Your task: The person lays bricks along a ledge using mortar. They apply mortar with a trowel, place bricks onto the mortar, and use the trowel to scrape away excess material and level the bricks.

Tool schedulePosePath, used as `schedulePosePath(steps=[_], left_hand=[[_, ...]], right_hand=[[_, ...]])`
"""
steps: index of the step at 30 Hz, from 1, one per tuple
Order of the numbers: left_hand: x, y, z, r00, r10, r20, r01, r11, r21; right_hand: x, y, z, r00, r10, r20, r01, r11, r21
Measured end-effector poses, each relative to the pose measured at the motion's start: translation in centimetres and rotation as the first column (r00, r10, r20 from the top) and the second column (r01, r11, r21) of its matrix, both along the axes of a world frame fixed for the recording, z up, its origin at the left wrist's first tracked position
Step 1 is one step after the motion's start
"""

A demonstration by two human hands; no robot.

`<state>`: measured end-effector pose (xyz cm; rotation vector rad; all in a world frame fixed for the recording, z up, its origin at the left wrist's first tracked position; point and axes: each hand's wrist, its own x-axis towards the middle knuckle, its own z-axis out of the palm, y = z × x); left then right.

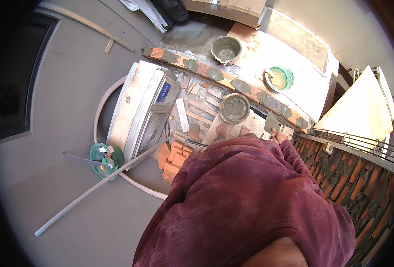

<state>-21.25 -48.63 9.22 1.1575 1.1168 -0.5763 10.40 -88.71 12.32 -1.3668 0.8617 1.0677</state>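
My right hand (277,137) is closed around the handle of a trowel (271,124), whose blade is grey with mortar. The blade lies beside the near side of a low brick course (226,81), close to its right end. Several separate dabs of wet mortar (240,85) sit along the top of that course. Of my left arm, the maroon sleeve (189,165) shows next to a pile of orange bricks (177,155); the fingers are hidden. A round bucket of mortar (234,108) stands just beyond my bare feet.
Beyond the course stand another mortar bucket (226,49) and a green bucket of cloudy water (282,79). To the left are a white appliance (136,104), a long metal bar (94,190) and a green tub (116,155) with bottles. Rough brickwork (355,187) and metal bars lie to the right.
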Motion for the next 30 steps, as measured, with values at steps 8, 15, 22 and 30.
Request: schedulePosePath(steps=[8,15,22,30], left_hand=[[-4.5,-5.7,-4.8,0.858,-0.203,0.471,0.222,0.975,0.014],[-11.9,-14.6,0.3,0.812,-0.520,0.265,0.467,0.851,0.240],[-11.8,-20.2,3.8,0.881,-0.473,0.009,0.468,0.873,0.138],[-13.4,-18.8,3.5,0.936,-0.352,-0.010,0.351,0.930,0.109]], right_hand=[[3.8,5.6,-2.1,0.918,0.387,-0.082,-0.392,0.918,-0.056],[5.4,12.6,-11.8,0.822,0.550,-0.150,-0.568,0.810,-0.142],[6.0,15.7,-21.3,0.810,0.537,-0.235,-0.579,0.796,-0.177],[2.3,15.9,-25.5,0.971,0.225,-0.084,-0.239,0.891,-0.387]])
